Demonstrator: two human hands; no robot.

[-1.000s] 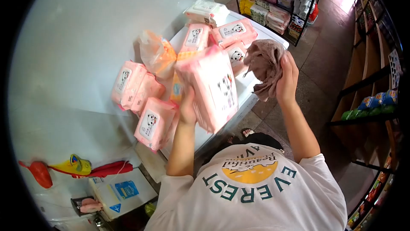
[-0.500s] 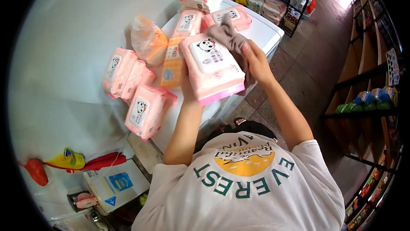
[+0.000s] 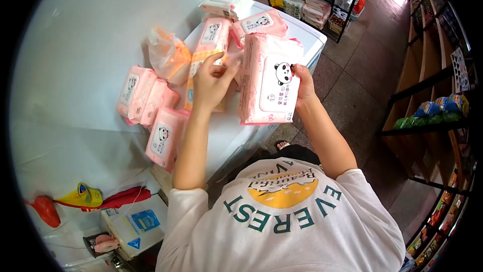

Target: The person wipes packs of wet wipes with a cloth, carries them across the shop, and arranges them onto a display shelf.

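A pink wipes pack (image 3: pixel 274 78) with a panda label is raised over the white chest top, its right edge gripped by my right hand (image 3: pixel 305 82). The brown cloth is hidden from view. Just left of that pack is my left hand (image 3: pixel 215 78), off it, fingers apart and slightly curled, with nothing seen in them. Beneath this hand lies an orange-and-white packet (image 3: pixel 190 88). Further pink packs (image 3: pixel 137 92) lie at the left, one (image 3: pixel 165 136) nearer me, and others (image 3: pixel 261 22) at the back beside a pale pack (image 3: pixel 227 3).
A clear plastic bag with orange contents (image 3: pixel 168 53) rests against the wall on the white top (image 3: pixel 307 38). Stocked racks (image 3: pixel 307 5) stand beyond. Wooden shelving (image 3: pixel 425 66) runs along the right. At lower left are a white box (image 3: pixel 136 224) and a red cloth (image 3: pixel 126 200).
My left hand has let go of the pink pack and moved left. My right hand now holds that pack, which has turned more upright. The brown cloth has gone out of sight.
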